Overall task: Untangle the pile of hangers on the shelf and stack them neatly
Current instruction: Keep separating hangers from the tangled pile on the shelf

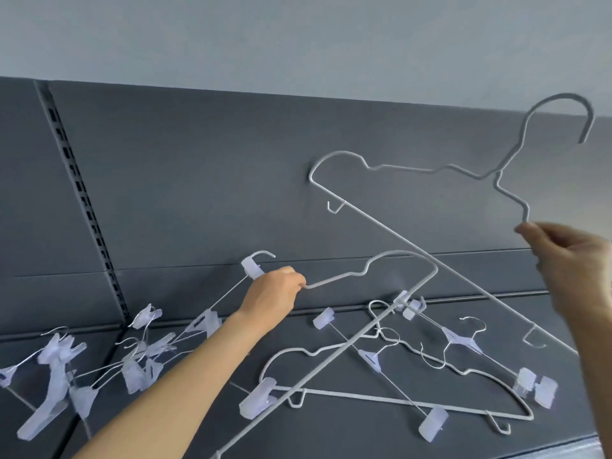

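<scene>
Head: hanger pile (369,359) on shelf (347,437); left grip (275,293), right grip (569,260) hold wire hangers (397,236).

One white wire hanger (414,247) hangs raised high, tilted; a second white hanger (400,251) is lifted lower; a third white hanger (397,401) lies flat on the shelf (347,438) among tangled clear clip hangers (139,359).

No legible text, label, brand mark, number or sign is present on the hangers (397,235), their clips, the shelf (331,435) or the back panel (198,177).
</scene>
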`<act>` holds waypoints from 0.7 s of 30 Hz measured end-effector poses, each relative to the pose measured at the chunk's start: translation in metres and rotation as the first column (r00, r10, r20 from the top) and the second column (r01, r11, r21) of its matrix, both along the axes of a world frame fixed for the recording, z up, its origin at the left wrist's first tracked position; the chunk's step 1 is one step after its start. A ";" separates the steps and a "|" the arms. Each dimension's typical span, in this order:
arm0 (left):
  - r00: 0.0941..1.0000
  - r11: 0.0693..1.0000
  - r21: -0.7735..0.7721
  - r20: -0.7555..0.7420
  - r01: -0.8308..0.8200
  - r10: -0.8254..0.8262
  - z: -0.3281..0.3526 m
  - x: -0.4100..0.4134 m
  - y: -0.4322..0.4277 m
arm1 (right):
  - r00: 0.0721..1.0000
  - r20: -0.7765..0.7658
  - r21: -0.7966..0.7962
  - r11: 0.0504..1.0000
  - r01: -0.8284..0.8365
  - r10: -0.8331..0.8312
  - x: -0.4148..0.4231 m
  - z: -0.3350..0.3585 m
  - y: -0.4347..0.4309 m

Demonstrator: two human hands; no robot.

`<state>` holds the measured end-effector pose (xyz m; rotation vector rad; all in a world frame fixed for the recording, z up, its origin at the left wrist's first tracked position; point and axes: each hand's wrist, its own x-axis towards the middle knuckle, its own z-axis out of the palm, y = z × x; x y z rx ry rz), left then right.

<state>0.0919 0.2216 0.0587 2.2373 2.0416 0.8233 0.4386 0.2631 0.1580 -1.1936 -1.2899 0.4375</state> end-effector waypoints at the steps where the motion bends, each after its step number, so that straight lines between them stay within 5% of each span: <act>1: 0.999 1.000 0.006 0.034 -0.009 0.009 0.003 0.000 0.003 | 1.000 -0.015 0.011 1.000 0.005 -0.005 0.000 0.002 0.000; 10: 0.980 0.997 0.015 0.188 -0.074 0.070 0.009 -0.007 0.002 | 0.989 -0.144 0.042 0.999 0.035 -0.028 -0.005 -0.009 0.006; 21: 0.987 0.995 -0.031 0.127 -0.100 0.103 0.016 0.004 0.008 | 0.995 -0.085 0.074 0.996 -0.052 0.058 -0.043 0.005 -0.007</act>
